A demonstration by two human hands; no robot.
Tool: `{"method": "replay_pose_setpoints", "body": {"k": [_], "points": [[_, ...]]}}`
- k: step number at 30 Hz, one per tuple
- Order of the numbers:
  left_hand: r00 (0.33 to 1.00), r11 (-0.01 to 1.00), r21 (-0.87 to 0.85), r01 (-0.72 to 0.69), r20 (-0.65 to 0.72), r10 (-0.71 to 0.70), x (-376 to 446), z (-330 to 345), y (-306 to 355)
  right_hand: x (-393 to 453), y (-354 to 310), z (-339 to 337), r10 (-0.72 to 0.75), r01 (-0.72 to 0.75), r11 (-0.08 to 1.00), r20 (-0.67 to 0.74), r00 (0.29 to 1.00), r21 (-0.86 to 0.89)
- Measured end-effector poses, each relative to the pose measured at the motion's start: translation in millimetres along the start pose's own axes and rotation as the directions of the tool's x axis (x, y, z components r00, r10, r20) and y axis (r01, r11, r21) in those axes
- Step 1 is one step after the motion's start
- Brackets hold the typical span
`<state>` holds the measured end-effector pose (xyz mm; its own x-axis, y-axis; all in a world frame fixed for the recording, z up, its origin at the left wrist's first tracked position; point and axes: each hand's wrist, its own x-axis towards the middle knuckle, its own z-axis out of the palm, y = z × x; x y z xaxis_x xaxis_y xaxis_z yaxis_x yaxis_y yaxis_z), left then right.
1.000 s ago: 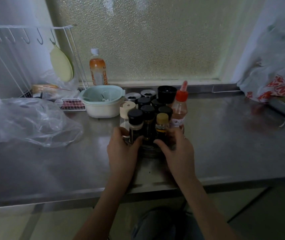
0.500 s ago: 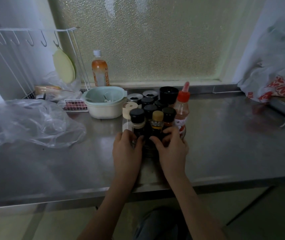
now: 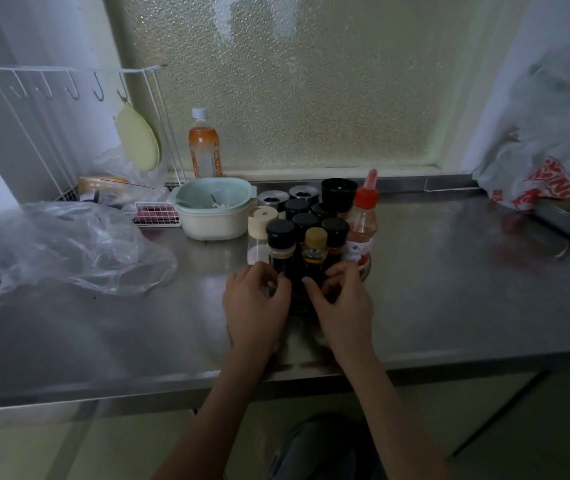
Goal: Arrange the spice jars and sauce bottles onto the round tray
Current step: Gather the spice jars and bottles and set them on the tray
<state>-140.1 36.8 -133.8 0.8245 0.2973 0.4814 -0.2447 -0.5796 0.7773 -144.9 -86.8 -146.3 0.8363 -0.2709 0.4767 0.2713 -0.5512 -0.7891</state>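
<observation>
left hand (image 3: 254,306) grip curled on black-capped dark sauce bottle (image 3: 280,249) | right hand (image 3: 344,304) grip beside yellow-capped small jar (image 3: 315,249), closure unclear | cluster mid steel tabletop (image 3: 449,289), red-capped squeeze bottle (image 3: 361,225) at 3 o'clock | labels unreadable

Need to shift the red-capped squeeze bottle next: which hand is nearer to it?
Right. The right hand sits just below the red-capped squeeze bottle; the left hand is across the jar cluster.

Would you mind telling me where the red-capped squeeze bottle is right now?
In the head view, the red-capped squeeze bottle stands upright at the right edge of the jar cluster, just beyond the right hand.
</observation>
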Motion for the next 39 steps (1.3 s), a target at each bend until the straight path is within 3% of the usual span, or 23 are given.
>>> {"method": "replay_pose_setpoints", "body": {"k": [10,16,19,23,27,39], "points": [[0.997,0.999,0.01,-0.041,0.073,0.04,0.9,0.4,-2.3,1.9,2.1,-0.6,-0.022,0.024,0.996,0.027,0.999,-0.083],[0.956,0.987,-0.139,-0.077,0.27,0.112,-0.5,-3.6,-2.3,-6.2,0.2,-3.6,-0.179,0.216,0.955,0.185,0.966,-0.202],[0.942,0.978,-0.19,-0.087,0.305,0.143,1.8,-5.3,-8.5,-4.7,2.9,-4.2,-0.211,0.254,0.937,0.189,0.959,-0.241],[0.892,0.975,-0.09,-0.202,0.395,0.221,8.5,-1.6,-15.3,1.0,11.3,-4.1,-0.208,0.251,0.929,0.176,0.962,-0.273],[0.845,0.944,0.014,-0.331,0.45,0.29,25.0,9.0,-21.1,19.4,19.3,-6.0,-0.184,0.219,0.966,0.231,0.955,-0.139],[0.866,0.935,0.088,-0.344,0.415,0.28,84.4,65.4,-28.8,103.4,44.0,14.3,-0.069,0.091,0.994,0.316,0.946,-0.056]]}}
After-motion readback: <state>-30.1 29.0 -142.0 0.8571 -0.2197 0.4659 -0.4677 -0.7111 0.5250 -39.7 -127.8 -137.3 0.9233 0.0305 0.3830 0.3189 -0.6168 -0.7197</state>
